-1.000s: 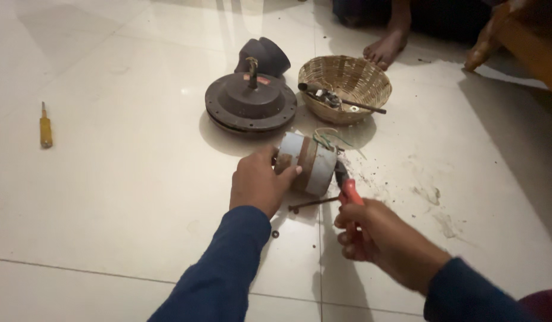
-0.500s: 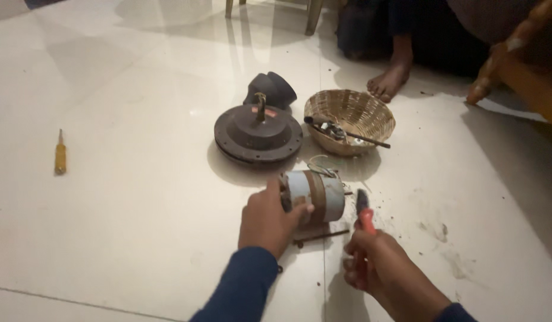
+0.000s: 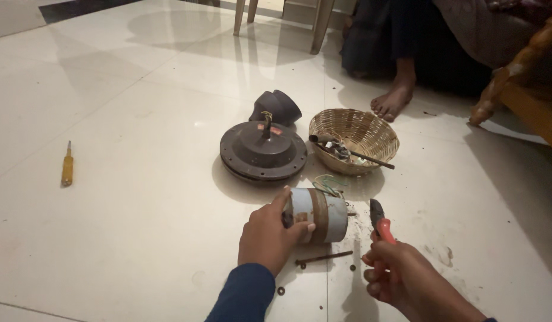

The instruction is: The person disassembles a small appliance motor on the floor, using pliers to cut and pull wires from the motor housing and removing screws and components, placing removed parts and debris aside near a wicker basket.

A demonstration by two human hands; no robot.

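Far left, a yellow-handled screwdriver point(image 3: 67, 164) lies alone on the pale tiled floor point(image 3: 138, 119), well apart from everything else. Toward the middle sits a dark round motor cover point(image 3: 263, 150), flat side down, w/ a short stem sticking up from its centre; a dark cup-shaped cap point(image 3: 276, 107) rests just behind it, touching or nearly so.

Below that, the left hand point(image 3: 268, 235), in a dark blue sleeve, holds a motor core point(image 3: 317, 214) lying on its side on the floor: pale blue-grey drum w/ a brown band round the middle, green and yellow wires point(image 3: 328, 185) curling out at its top end. Left grip is wrapped over the drum's near end, thumb on top, fingers pressed on the end face. A long bolt point(image 3: 325, 257) lies on the floor just under the drum, w/ a washer point(image 3: 280, 291) and other small bits near it.

Up right of the cover, a woven basket point(image 3: 354, 140) holds a dark rod and small metal parts. Right of the drum, the right hand point(image 3: 401, 280) has its grip pressed together round red-handled pliers point(image 3: 380, 222), dark tips up, just beside the drum, not touching it. Dust and grit mark the tiles there.

Top right: another person's bare foot point(image 3: 393, 101), and a wooden furniture leg point(image 3: 514, 71).
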